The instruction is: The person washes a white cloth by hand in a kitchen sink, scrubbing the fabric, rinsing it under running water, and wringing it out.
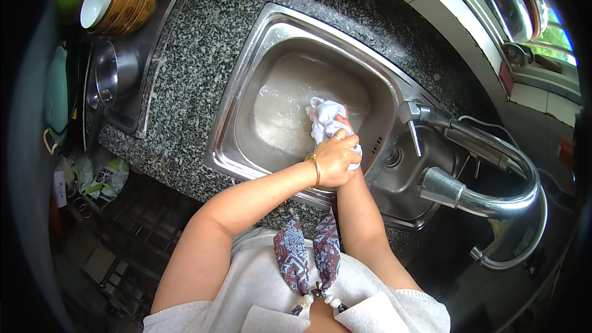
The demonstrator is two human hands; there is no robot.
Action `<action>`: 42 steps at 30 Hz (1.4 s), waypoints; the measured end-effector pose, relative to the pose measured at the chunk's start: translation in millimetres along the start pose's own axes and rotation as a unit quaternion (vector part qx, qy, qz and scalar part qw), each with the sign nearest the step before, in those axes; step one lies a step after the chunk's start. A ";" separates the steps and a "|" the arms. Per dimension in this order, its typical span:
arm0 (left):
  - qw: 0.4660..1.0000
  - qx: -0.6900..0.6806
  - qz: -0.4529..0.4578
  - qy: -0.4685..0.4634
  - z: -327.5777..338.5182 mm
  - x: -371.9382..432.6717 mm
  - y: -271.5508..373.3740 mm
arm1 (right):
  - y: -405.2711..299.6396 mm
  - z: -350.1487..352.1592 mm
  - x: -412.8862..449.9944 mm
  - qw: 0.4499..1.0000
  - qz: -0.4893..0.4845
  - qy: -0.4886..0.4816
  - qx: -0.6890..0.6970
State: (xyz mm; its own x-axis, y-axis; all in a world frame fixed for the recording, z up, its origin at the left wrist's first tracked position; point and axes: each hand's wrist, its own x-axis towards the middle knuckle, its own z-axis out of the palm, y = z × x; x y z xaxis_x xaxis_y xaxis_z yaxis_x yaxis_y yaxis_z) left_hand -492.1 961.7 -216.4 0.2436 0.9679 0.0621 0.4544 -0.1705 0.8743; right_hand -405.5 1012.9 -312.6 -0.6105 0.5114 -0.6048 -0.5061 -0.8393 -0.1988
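Observation:
A wet white cloth [327,113] is bunched up over the right side of a stainless steel sink basin [252,101]. Cloudy water [286,97] with some foam lies in the basin. My left hand [336,157], with a ring and a gold bangle at the wrist, grips the near part of the cloth and crosses over my right wrist. Beyond it, my right hand [346,120] holds the cloth from the right and below; most of its palm and fingers are hidden by the cloth and my left hand.
A chrome gooseneck faucet [504,203] arches over a smaller basin [407,185] at the right, its lever [415,138] near the main basin's rim. Speckled granite countertop [189,78] surrounds the sink. Left stand stacked bowls [134,2] and a metal pot [118,62] on a tray.

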 end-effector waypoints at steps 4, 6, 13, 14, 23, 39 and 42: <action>0.995 0.021 -0.044 0.087 8.0 16.8 3.6 | 23.7 -3.3 -1.0 0.989 -0.073 -0.029 0.122; 0.988 0.044 -0.068 0.131 7.7 25.6 1.4 | 33.7 1.8 -5.3 0.981 -0.042 -0.059 0.179; 0.944 0.142 -0.151 0.257 -9.0 41.9 -57.3 | 42.8 29.2 -10.6 0.985 -0.034 0.069 0.157; 0.938 0.165 -0.154 0.262 -12.8 39.0 -67.5 | 38.6 28.3 -10.4 0.982 -0.060 0.103 0.148; 0.881 0.320 -0.342 0.070 -78.6 -2.8 -91.4 | -16.1 8.3 -23.6 0.904 -0.165 0.345 -0.192; 0.910 0.350 -0.205 -0.084 2.4 13.6 -162.5 | -15.1 -12.1 48.7 0.268 -0.125 0.115 -0.948; 0.928 0.334 -0.149 -0.069 -11.4 3.1 -193.3 | 2.9 -17.9 62.2 0.300 -0.160 0.139 -0.930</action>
State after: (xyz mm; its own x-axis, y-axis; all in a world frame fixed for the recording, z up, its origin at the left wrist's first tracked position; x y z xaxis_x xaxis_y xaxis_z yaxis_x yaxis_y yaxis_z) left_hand -589.0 999.8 -379.7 0.1081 0.9655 -0.2368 0.9379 -0.0201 0.3463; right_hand -434.0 1039.0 -364.6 -0.5073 0.8020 -0.3153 0.8615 0.4616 -0.2117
